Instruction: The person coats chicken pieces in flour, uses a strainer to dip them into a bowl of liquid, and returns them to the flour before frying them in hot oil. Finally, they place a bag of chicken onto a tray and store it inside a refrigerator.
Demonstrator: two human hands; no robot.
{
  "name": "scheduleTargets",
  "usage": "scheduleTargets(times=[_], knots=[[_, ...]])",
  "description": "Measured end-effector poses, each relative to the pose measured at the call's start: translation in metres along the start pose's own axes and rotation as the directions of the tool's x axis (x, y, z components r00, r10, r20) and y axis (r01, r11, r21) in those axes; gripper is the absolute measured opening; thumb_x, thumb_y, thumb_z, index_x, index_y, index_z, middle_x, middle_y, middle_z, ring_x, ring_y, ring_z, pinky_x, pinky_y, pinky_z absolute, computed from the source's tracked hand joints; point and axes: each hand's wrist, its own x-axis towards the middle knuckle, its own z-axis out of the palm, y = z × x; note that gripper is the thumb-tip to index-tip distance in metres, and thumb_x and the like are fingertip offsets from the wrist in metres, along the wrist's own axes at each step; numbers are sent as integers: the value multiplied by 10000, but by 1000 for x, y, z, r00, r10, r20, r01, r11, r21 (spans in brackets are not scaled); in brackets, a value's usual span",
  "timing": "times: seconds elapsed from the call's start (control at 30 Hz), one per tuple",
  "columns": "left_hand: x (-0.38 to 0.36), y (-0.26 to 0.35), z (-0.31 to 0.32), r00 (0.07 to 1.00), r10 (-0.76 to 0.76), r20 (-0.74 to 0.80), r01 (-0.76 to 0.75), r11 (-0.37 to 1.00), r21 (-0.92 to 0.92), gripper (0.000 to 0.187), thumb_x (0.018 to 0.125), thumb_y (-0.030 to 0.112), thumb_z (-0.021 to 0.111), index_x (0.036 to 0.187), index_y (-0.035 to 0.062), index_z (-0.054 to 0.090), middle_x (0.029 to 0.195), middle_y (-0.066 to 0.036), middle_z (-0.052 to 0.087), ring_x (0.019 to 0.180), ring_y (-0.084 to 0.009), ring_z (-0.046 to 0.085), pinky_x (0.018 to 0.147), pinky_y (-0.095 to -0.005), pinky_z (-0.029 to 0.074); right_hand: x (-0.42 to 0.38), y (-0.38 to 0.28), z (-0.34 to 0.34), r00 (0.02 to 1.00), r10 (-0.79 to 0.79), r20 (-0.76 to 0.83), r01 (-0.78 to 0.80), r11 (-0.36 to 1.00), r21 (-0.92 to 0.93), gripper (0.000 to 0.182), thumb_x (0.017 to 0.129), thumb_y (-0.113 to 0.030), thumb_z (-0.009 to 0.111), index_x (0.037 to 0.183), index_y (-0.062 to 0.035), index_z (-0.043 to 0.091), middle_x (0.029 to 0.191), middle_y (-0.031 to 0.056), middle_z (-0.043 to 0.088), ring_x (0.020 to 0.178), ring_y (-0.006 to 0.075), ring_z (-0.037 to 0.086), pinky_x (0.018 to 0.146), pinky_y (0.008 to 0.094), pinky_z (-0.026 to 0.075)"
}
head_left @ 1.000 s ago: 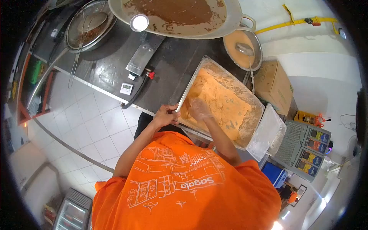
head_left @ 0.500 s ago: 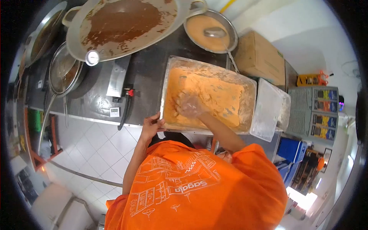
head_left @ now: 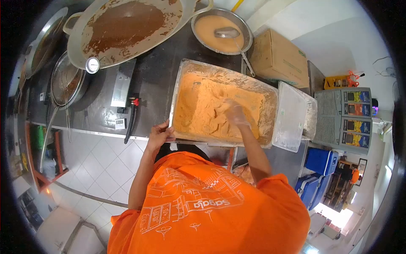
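A rectangular metal tray [head_left: 274, 111] holds orange powder [head_left: 203, 106] with a lumpy, furrowed surface. At the tray's near left corner, my left hand [head_left: 160, 134] has its fingers and thumb closed on the rim. My right hand [head_left: 235, 114], in a clear plastic glove, is down in the powder right of the tray's middle. Its fingers are blurred and partly hidden by powder, so their grip cannot be made out.
Behind the tray stand a bowl of orange liquid [head_left: 209, 31] with a ladle [head_left: 226, 32] and a cardboard box [head_left: 279, 59]. A clear plastic container [head_left: 289, 116] lies right. Leftward are a large brown-smeared pan [head_left: 76, 46], a strainer [head_left: 67, 80] and a black-handled tool [head_left: 132, 118].
My right hand has moved from the left part of the powder to the right, leaving the powder there heaped differently. My left hand stays at the corner. The whole view has shifted slightly.
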Motion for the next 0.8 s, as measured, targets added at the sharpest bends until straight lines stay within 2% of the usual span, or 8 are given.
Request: scheduleTargets(times=[0.07, 0.17, 0.3, 0.4, 0.47, 0.57, 0.67, 0.8], knots=[[-3, -1, 0, 1000, -14, -8, 14, 1000, 8, 391, 924, 127, 647, 1264, -47, 564, 1014, -103, 659, 835, -145, 660, 662, -285, 616, -17, -35, -75, 985, 117, 128, -170, 789, 591, 748, 721, -317, 753, 1343, -11, 470, 1238, 249, 589, 1199, 355, 547, 1012, 374, 424], [-3, -4, -1, 1000, -7, -3, 7, 1000, 7, 412, 920, 133, 654, 1273, -54, 554, 1026, -106, 658, 858, -152, 661, 662, -289, 617, -17, -61, -126, 965, -15, 261, -65, 954, 294, 782, 713, -361, 762, 1363, -36, 472, 1355, 237, 517, 1287, 347, 474, 1059, 391, 383], [0, -11, -2, 999, 22, -32, -22, 1000, 6, 438, 915, 140, 662, 1283, -64, 541, 1048, -120, 657, 872, -163, 665, 667, -292, 619, 25, -53, -52, 995, 74, 67, -94, 923, 372, 891, 699, -404, 774, 1430, -57, 400, 1452, 191, 428, 1365, 344, 375, 1127, 387, 301], [-3, -11, -2, 1000, 11, -30, -11, 1000, 7, 473, 911, 149, 669, 1303, -69, 521, 1074, -141, 652, 887, -171, 665, 673, -292, 621, 32, -78, -25, 997, -13, 70, 13, 1000, -6, 1041, 670, -452, 792, 1498, -83, 281, 1505, 171, 352, 1421, 334, 273, 1174, 428, 201], [-3, -10, 1, 997, 39, -71, -39, 999, 11, 492, 908, 146, 672, 1320, -66, 506, 1086, -152, 645, 887, -174, 665, 676, -293, 622, 13, -89, -28, 934, -214, 285, 279, 937, -210, 922, 690, -514, 770, 1424, -85, 414, 1517, 203, 307, 1389, 369, 299, 1147, 422, 264], [-5, -14, -1, 998, 24, -56, -25, 1000, -9, 496, 912, 146, 666, 1326, -71, 498, 1087, -145, 644, 889, -172, 664, 670, -285, 620, -3, -64, -33, 976, -212, 54, 200, 965, 168, 861, 697, -508, 762, 1381, -73, 471, 1460, 220, 384, 1365, 385, 324, 1139, 445, 268], [-8, -13, 1, 996, 16, -85, -17, 1000, -13, 472, 910, 138, 664, 1321, -45, 521, 1076, -108, 643, 880, -163, 655, 678, -285, 614, 8, -57, -51, 970, -231, 74, 236, 969, -69, 750, 725, -459, 754, 1321, -65, 526, 1378, 221, 473, 1353, 370, 347, 1120, 435, 292], [-12, -7, 1, 997, 27, -72, -29, 999, -23, 452, 901, 152, 677, 1293, -37, 555, 1057, -85, 637, 860, -156, 646, 700, -293, 609, 39, -53, 2, 981, -185, -62, 187, 982, 32, 682, 733, -419, 753, 1277, -60, 554, 1323, 210, 524, 1317, 365, 398, 1095, 415, 325]])
